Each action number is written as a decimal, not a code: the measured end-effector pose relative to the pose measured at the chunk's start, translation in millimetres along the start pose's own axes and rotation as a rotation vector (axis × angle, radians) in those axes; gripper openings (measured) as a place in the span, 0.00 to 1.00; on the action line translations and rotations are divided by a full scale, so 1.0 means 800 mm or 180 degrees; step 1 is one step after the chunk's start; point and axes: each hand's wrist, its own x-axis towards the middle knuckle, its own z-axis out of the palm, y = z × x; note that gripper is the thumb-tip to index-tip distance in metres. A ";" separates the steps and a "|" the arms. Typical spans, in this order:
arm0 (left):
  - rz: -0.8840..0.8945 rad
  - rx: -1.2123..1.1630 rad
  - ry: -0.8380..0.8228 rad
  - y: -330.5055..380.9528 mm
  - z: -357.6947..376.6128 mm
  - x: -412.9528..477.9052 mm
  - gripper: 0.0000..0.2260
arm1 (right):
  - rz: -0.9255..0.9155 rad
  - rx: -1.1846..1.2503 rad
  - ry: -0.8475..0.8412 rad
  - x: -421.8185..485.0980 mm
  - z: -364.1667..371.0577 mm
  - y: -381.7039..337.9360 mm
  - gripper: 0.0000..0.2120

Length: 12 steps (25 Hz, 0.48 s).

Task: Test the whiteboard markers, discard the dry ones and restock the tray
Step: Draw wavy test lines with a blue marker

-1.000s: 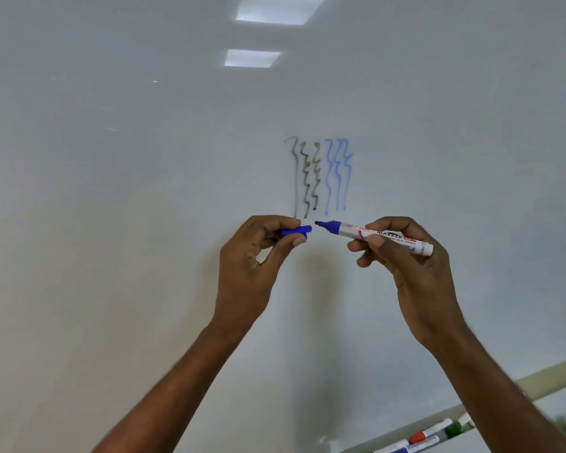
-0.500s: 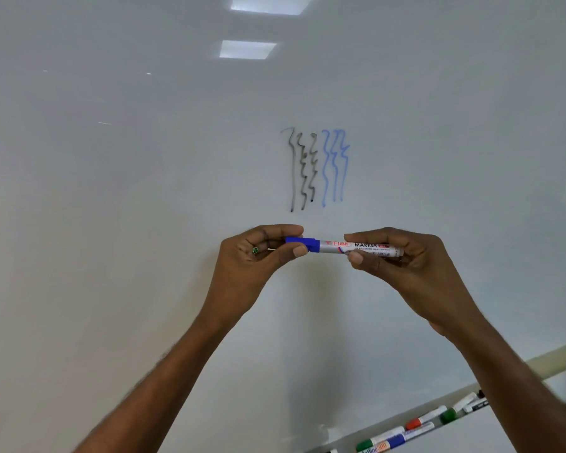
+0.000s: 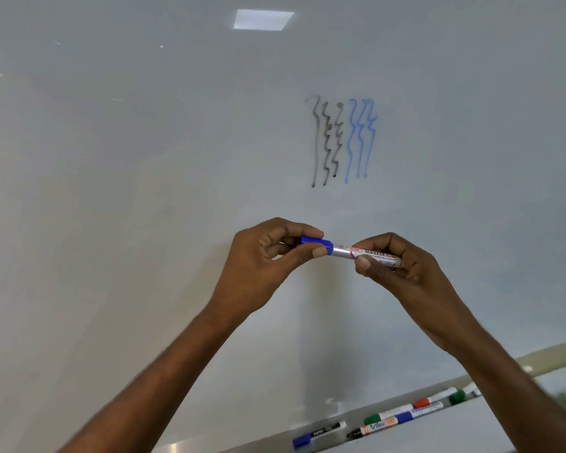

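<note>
I hold a blue whiteboard marker [image 3: 350,252] level in front of the whiteboard [image 3: 144,158]. My left hand [image 3: 268,256] pinches its blue cap [image 3: 316,243], which sits on the marker. My right hand [image 3: 402,273] grips the silver barrel at its other end. Above my hands, the board carries three black squiggles [image 3: 325,142] and three blue squiggles [image 3: 361,138].
The marker tray [image 3: 438,429] runs along the bottom right edge of the board. Several markers lie in it: blue [image 3: 317,434], green [image 3: 388,415], red [image 3: 433,398] and others. A ceiling light reflects near the top of the board.
One second ago the cap was off, held in my left hand, the marker tip bare. The cap is now pushed onto the marker, and the view has tilted down, showing more of the tray.
</note>
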 end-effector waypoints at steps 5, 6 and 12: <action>-0.0384 0.0162 0.0207 -0.044 0.006 -0.024 0.09 | 0.0193 0.0204 0.0000 0.003 0.011 0.034 0.12; -0.0486 0.0161 0.0233 -0.054 0.007 -0.032 0.09 | 0.0235 0.0236 -0.0061 0.003 0.013 0.044 0.12; -0.0939 0.0197 0.0405 -0.102 0.013 -0.073 0.11 | 0.0627 0.0194 -0.0490 -0.003 0.022 0.102 0.11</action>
